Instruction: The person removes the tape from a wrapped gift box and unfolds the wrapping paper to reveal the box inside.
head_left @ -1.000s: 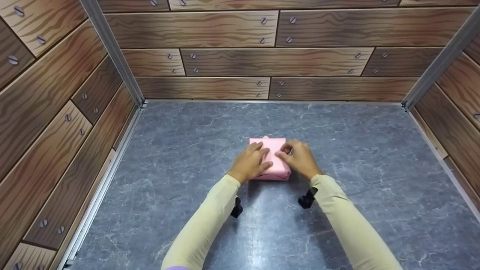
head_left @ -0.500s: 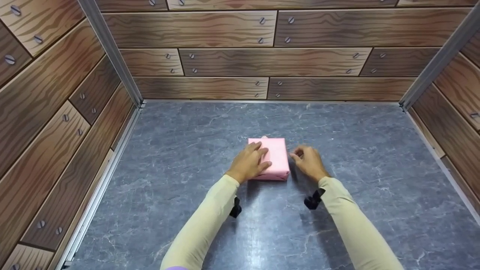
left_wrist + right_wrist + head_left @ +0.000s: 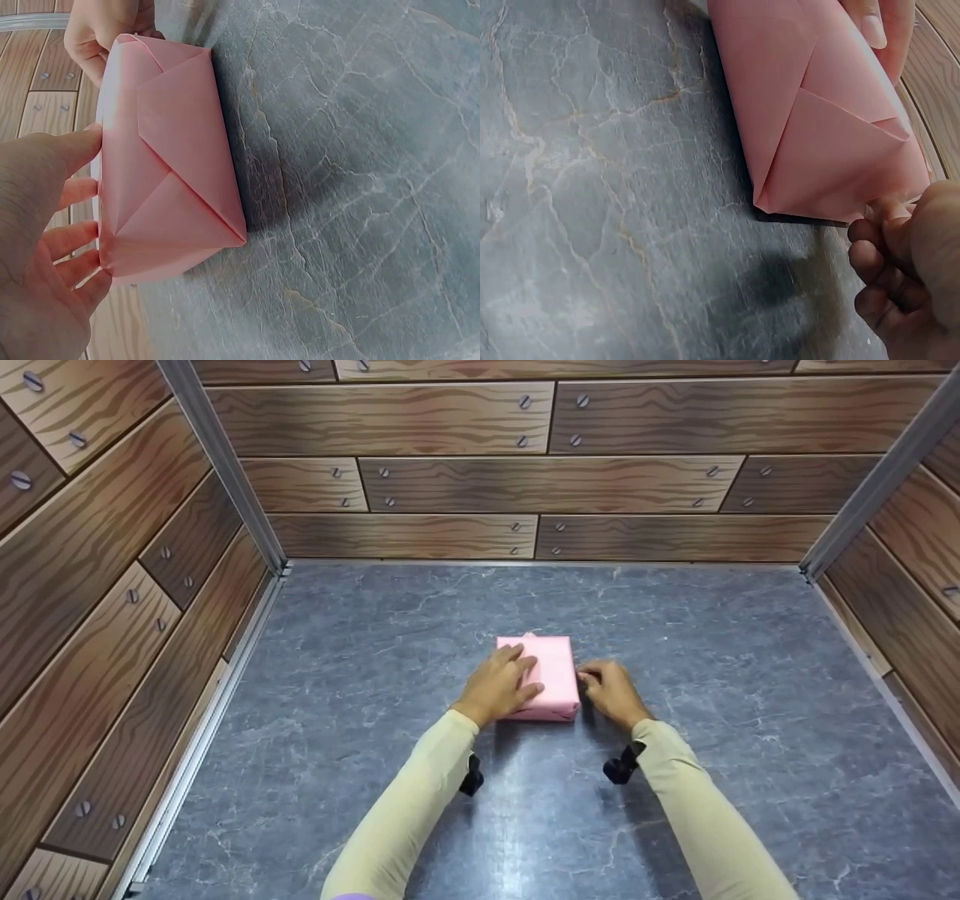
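A box wrapped in pink paper (image 3: 553,675) lies on the grey marbled surface. Folded paper flaps show on its near end (image 3: 187,127) in the left wrist view. My left hand (image 3: 495,679) rests on the left part of its top, fingers spread and thumb toward the near edge. Close against the box's right side is my right hand (image 3: 616,694), its fingers curled in. In the right wrist view the curled right fingers (image 3: 870,259) are at the lower corner of the wrapped end, thumb and forefinger tips right at the paper; whether they pinch something small, I cannot tell.
Wood-plank-patterned walls (image 3: 450,484) enclose the back and both sides, with metal strips (image 3: 225,465) at the corners. The grey surface (image 3: 375,630) spreads around the box. A black wrist camera (image 3: 621,765) hangs under the right sleeve, another (image 3: 471,776) under the left.
My right hand has come off the top of the box, moved out to the right, then eased back against its right side. My left hand and the box have stayed put.
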`<state>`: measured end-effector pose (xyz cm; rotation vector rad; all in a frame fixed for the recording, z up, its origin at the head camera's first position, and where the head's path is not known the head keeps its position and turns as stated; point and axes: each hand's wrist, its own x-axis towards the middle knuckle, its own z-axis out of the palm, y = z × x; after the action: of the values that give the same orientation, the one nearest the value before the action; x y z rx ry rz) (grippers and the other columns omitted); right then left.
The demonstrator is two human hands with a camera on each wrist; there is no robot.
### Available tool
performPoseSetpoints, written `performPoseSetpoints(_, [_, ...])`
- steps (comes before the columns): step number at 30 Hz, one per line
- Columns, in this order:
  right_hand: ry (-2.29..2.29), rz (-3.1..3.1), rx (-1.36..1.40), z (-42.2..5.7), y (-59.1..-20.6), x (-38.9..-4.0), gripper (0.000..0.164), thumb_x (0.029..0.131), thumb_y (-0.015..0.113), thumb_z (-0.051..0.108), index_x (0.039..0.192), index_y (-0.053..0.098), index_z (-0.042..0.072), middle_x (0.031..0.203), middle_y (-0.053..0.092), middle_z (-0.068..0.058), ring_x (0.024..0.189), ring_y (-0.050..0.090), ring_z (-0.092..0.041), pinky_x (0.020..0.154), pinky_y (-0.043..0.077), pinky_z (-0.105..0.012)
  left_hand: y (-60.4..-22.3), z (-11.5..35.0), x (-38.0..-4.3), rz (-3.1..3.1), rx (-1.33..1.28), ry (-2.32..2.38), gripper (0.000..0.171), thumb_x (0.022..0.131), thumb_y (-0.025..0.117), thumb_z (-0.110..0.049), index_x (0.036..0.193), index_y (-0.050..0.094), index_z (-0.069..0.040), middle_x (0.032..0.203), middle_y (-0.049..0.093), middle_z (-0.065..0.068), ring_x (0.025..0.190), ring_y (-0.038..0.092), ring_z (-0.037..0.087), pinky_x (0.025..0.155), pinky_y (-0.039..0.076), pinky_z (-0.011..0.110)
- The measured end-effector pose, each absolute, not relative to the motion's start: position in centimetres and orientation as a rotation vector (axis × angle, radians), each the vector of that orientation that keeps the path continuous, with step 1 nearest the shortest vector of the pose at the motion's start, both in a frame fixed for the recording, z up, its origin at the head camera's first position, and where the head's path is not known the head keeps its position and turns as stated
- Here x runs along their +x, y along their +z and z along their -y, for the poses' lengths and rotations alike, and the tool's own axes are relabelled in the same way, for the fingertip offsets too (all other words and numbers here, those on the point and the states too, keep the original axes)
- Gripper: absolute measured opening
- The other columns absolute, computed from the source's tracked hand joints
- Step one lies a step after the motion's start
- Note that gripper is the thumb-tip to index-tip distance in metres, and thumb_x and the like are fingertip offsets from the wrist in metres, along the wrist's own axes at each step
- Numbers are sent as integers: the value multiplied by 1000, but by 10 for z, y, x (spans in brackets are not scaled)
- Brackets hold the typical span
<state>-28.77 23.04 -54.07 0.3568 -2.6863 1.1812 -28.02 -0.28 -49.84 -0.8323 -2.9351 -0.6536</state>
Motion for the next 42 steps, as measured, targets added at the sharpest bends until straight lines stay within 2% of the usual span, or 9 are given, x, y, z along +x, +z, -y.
performPoseSetpoints(3, [1212,2700,319,-231,-541,-287,15,93,62,-7,100,73,-11,100,73,-25,99,68,-40,94,52,-52,-499,3,-280,2931,-835,-658,50,99,63,-37,140,60,-8,153,46,19,142,42,36,119,34,46])
performPoseSetpoints(9, [1189,2727,216,-236,-543,-287,9,91,65,-4,94,72,-9,85,73,-19,80,68,-29,75,56,-40,-498,4,-279,2922,-844,-658,50,99,64,-37,140,60,-8,152,47,20,142,42,35,119,34,44])
performPoseSetpoints(12, [1159,2734,201,-239,-544,-287,5,90,66,-4,89,70,-7,81,71,-15,76,66,-26,72,54,-36,-498,4,-280,2913,-847,-659,50,99,64,-36,139,61,-8,151,48,20,142,42,36,119,34,45])
performPoseSetpoints(25, [1052,2783,123,-245,-545,-285,8,89,64,-2,83,69,-3,76,70,-12,72,64,-25,68,52,-36,-497,4,-280,2937,-835,-668,52,99,64,-37,141,59,-8,153,46,20,143,40,36,118,35,47])
performPoseSetpoints(32, [997,2806,115,-253,-544,-285,8,89,63,-1,84,68,-5,76,70,-15,72,66,-28,67,53,-38,-497,3,-280,2946,-839,-670,51,99,64,-37,141,59,-8,153,45,20,144,40,35,118,34,47])
performPoseSetpoints(42, [1041,2818,128,-260,-543,-282,12,91,63,-2,93,73,-8,86,73,-20,85,68,-37,81,53,-52,-497,3,-281,2940,-852,-659,50,99,64,-36,140,60,-8,153,46,20,143,41,35,119,32,46])
